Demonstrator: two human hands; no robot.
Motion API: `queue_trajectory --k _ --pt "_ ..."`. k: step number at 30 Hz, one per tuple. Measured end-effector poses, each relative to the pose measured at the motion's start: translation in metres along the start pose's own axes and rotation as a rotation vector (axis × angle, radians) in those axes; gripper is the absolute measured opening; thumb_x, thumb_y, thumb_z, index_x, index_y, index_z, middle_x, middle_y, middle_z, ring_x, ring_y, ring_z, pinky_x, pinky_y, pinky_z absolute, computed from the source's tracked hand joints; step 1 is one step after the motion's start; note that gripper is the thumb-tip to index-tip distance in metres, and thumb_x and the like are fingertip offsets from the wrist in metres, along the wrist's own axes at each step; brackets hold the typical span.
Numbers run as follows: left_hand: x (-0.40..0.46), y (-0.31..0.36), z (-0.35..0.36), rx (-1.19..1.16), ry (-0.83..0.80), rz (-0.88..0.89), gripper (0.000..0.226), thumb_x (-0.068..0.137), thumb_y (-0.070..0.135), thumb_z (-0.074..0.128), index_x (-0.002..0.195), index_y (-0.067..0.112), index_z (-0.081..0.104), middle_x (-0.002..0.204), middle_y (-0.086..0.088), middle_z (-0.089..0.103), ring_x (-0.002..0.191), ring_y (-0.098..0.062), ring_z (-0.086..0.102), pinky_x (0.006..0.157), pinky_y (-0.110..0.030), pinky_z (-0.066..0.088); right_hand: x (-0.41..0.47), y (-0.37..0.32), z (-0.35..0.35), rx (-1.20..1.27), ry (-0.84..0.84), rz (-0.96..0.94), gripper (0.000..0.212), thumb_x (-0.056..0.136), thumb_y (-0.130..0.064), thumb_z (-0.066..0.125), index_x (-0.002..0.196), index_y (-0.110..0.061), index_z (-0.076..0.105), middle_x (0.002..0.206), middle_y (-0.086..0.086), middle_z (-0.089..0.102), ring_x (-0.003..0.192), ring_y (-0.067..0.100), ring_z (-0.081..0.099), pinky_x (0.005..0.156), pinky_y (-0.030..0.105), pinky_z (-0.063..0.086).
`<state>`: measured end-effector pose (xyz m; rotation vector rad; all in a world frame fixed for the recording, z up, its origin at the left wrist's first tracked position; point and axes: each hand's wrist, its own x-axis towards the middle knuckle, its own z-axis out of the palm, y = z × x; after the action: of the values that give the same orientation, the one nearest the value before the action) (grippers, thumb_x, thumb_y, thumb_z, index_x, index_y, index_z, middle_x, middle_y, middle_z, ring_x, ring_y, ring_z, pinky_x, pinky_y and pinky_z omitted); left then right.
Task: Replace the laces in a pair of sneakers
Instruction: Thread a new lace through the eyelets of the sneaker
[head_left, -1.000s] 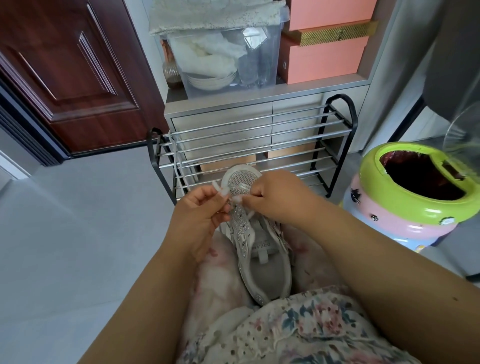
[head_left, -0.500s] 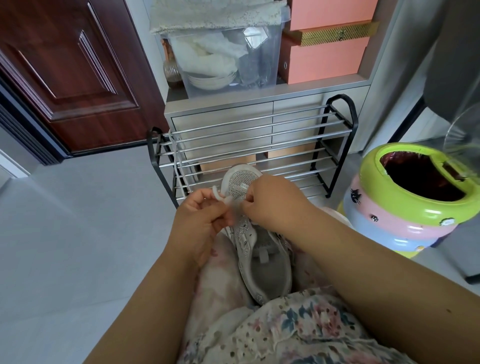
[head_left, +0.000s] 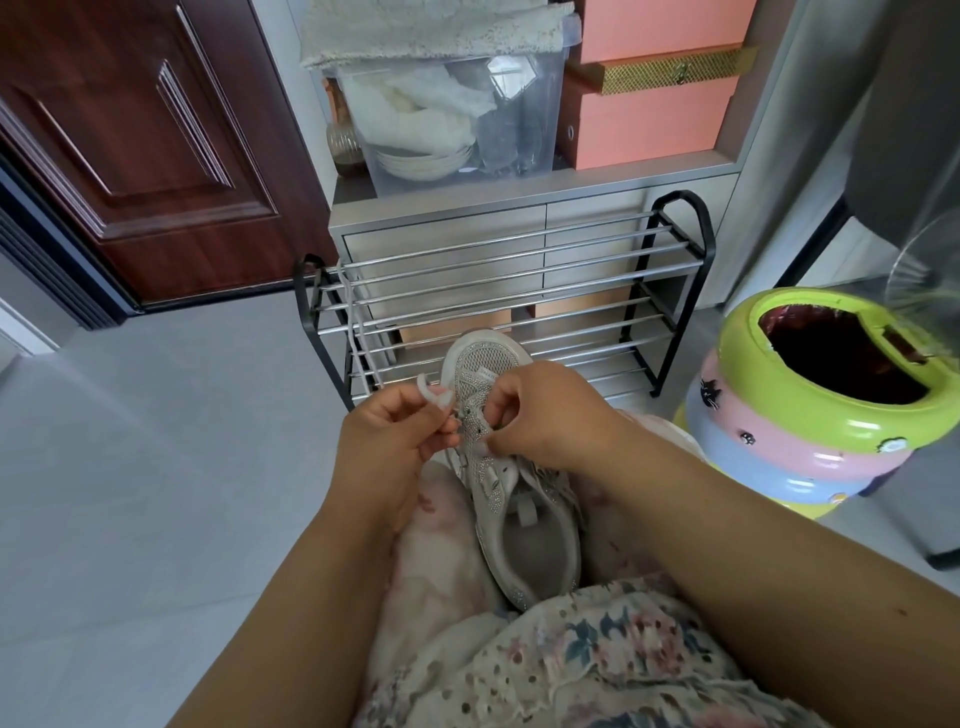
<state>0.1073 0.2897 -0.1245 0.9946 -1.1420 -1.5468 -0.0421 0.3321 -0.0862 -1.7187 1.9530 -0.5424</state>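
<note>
1. Sneaker (head_left: 519, 499) sits on the person's lap, toe pointing away, heel opening toward the body, right under both sets of fingers.
2. Left hand (head_left: 395, 441) has its fingers curled in a pinch on a pale lace (head_left: 428, 392), which loops up just above the fingertips.
3. Right hand (head_left: 540, 415) fingers are curled tight too, pinching at the eyelet area on the far half of the shoe, looks like lace in there but it's mostly hidden.
4. Just beyond the fingers stands a metal shoe rack (head_left: 519, 291), with another lace (head_left: 356, 332) hanging off its left end.
5. Off to the right of the right hand is a colourful round bin (head_left: 810, 415).
</note>
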Motion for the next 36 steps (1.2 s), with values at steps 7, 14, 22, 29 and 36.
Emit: queue_trajectory --k 7,14,22,29,36 --pt "0.0002 -0.0011 0.0000 0.111 0.025 0.068 0.007 0.078 0.003 0.071 0.082 0.005 0.066 0.063 -0.005 0.065 0.056 -0.014 0.060 0.056 -0.025 0.053 0.0007 -0.0033 0.0012 0.061 -0.033 0.062 0.027 0.067 -0.024 0.082 0.061 -0.030 0.056 0.076 -0.008 0.066 0.082 0.015 0.066 0.078 0.030 0.053" --pt "0.0047 -0.0040 -0.0026 0.244 0.012 0.092 0.017 0.078 0.015 0.075 0.065 0.011 0.064 0.060 -0.009 0.054 0.050 -0.016 0.043 0.051 -0.028 0.040 -0.0002 -0.0023 -0.0006 0.226 -0.049 0.126 0.026 0.065 -0.016 0.084 0.061 -0.029 0.061 0.076 -0.002 0.071 0.081 0.018 0.069 0.083 0.037 0.055" --pt "0.0059 -0.0038 0.0014 0.347 0.036 0.159 0.018 0.079 0.012 0.075 0.069 0.003 0.063 0.051 0.001 0.053 0.045 -0.008 0.044 0.047 -0.019 0.041 -0.0032 -0.0038 -0.0015 0.269 -0.049 0.138 0.025 0.066 -0.012 0.082 0.062 -0.028 0.063 0.076 0.000 0.072 0.077 0.018 0.068 0.083 0.037 0.055" --pt "0.0050 -0.0024 0.0015 0.454 0.010 0.174 0.022 0.078 0.013 0.077 0.062 0.010 0.061 0.051 0.002 0.056 0.045 -0.009 0.047 0.048 -0.021 0.043 -0.0015 -0.0017 0.0010 0.283 -0.042 0.158 0.018 0.064 -0.015 0.083 0.074 -0.023 0.070 0.069 -0.005 0.067 0.072 0.014 0.064 0.083 0.037 0.055" --pt "0.0018 -0.0001 0.0036 0.503 -0.005 0.183 0.020 0.079 0.015 0.076 0.071 0.000 0.065 0.053 0.003 0.059 0.046 -0.007 0.052 0.048 -0.021 0.046 -0.0013 -0.0026 0.0013 0.226 -0.038 0.150 0.018 0.066 -0.018 0.081 0.082 -0.019 0.073 0.078 0.001 0.072 0.081 0.019 0.068 0.083 0.039 0.055"
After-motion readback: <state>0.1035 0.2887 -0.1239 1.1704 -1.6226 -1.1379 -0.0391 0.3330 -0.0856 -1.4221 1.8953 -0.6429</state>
